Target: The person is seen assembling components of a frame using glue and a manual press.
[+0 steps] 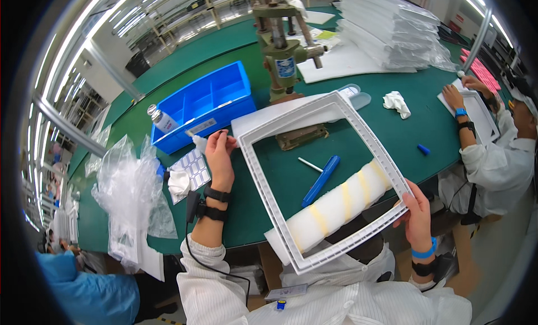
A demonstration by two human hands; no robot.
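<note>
Labelled goods, by place about the white rectangular frame [268, 196]: beyond the frame, green bench press [273, 60] with blue-and-white plate [286, 68]; beyond and left, blue divided bin [235, 105] with white label strip [200, 128] on the near wall; farther left, white bottle [164, 122], tilted, at the bin's end, with small print; just left, sheet of labels [196, 169], cells edged in blue; below the near rail, badge [286, 292] on the white coat. All print too small or blurred to read. Right hand [417, 216]: closed on the frame's near right corner, thumb above, fingers curled beneath. Left hand [219, 154]: raised just beside the frame's far left corner, thumb and fingertips drawn together; cannot tell whether pinching anything, nor whether touching the rail. Frame itself: tilted, held above the green table [244, 213]. Seen through the frame's opening: white foam roll [334, 206] with yellow bands, blue pen-shaped item [321, 181], slim white stick [310, 164], worn metal block [302, 136]. Right of the frame: crumpled white cloth [397, 104], small blue cap [423, 149]; farther right, co-worker's hands [455, 98] at another white frame [483, 116].
</note>
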